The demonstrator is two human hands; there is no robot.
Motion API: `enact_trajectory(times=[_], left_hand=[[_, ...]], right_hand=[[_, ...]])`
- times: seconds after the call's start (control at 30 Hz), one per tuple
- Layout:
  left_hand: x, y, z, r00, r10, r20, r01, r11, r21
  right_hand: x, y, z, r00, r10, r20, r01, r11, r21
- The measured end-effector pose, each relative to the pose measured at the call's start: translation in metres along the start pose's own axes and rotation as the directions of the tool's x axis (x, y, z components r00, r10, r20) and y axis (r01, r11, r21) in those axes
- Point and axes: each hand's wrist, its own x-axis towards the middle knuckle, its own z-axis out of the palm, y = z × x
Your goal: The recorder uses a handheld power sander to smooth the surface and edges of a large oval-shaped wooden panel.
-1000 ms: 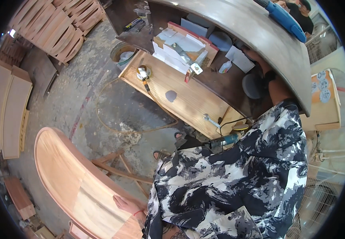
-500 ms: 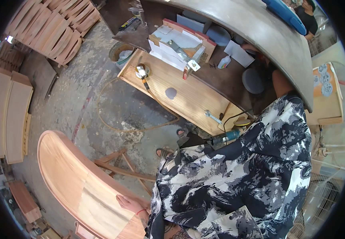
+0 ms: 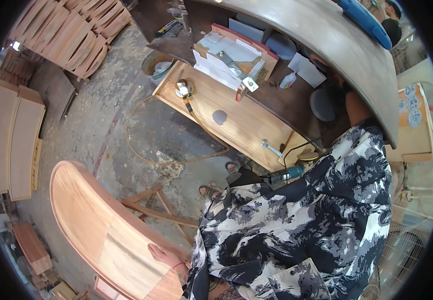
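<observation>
My left hand, with a red cord at its wrist, lies flat with fingers stretched on a curved wooden panel with a raised rim. My right forearm reaches under a grey tabletop into a dark shelf. There my right hand is mostly in shadow, near a white sheet and a grey round pad; its fingers cannot be made out. Beside these stand a small white bottle and a blue-grey disc.
A pale wooden board carries an air sander with a hose, a grey sanding disc and a wrench. A teal power tool lies by my sleeve. Wooden trestle legs stand beside the panel. Stacked curved wood pieces fill the far left.
The whole view has shifted slightly, so things sit a little farther right. My left hand stays on the panel and my right arm stays reaching into the shelf.
</observation>
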Motion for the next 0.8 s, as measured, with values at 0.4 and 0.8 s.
enact_trajectory(times=[0.4, 0.8], left_hand=[[-0.005, -0.002, 0.005, 0.993, -0.03, -0.115, 0.026, 0.999, -0.034], [-0.009, 0.025, -0.008, 0.921, 0.001, -0.391, -0.015, 0.999, -0.032]], right_hand=[[-0.004, -0.041, 0.029, 0.975, -0.222, 0.003, 0.222, 0.975, 0.031], [0.044, -0.045, 0.062, 0.94, -0.302, -0.158, 0.309, 0.951, 0.027]])
